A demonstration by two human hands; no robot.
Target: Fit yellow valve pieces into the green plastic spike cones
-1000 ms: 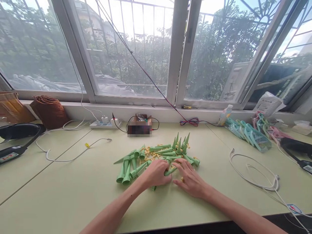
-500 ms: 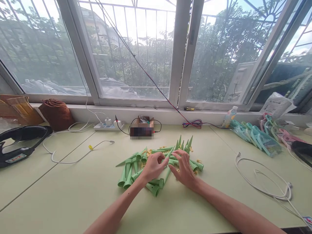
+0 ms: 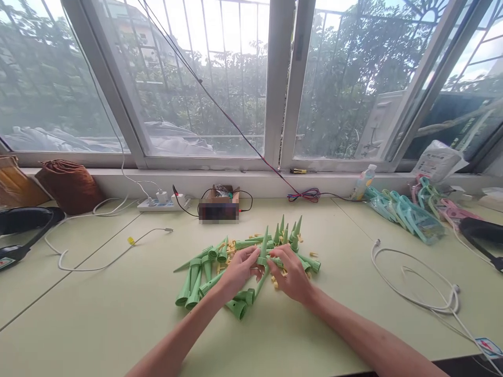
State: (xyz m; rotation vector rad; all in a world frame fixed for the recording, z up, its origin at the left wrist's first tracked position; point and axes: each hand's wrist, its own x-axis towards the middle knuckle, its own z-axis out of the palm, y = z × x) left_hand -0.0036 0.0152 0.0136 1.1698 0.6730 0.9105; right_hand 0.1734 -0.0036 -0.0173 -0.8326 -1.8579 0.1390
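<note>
A pile of green plastic cone spikes (image 3: 204, 272) lies on the pale green table (image 3: 118, 314), mixed with several small yellow pieces (image 3: 275, 281). My left hand (image 3: 236, 272) pinches one green spike (image 3: 263, 246) held upright, tip pointing up. My right hand (image 3: 291, 275) is right beside it, its fingertips pinched at the base of that same spike. A few spikes (image 3: 288, 233) stand upright behind my hands. Two more spikes (image 3: 239, 303) lie under my left wrist.
Against the window wall sit a power strip (image 3: 161, 201), a small cardboard box (image 3: 218, 207) with wires, and a bottle (image 3: 361, 183). Teal clips (image 3: 404, 217) lie at the right, white cables (image 3: 416, 283) on both sides, a brown bag (image 3: 70, 183) far left.
My hands lifted off the pile and came together. The left hand raised one green spike from lying to upright, and the right hand closed in on its base.
</note>
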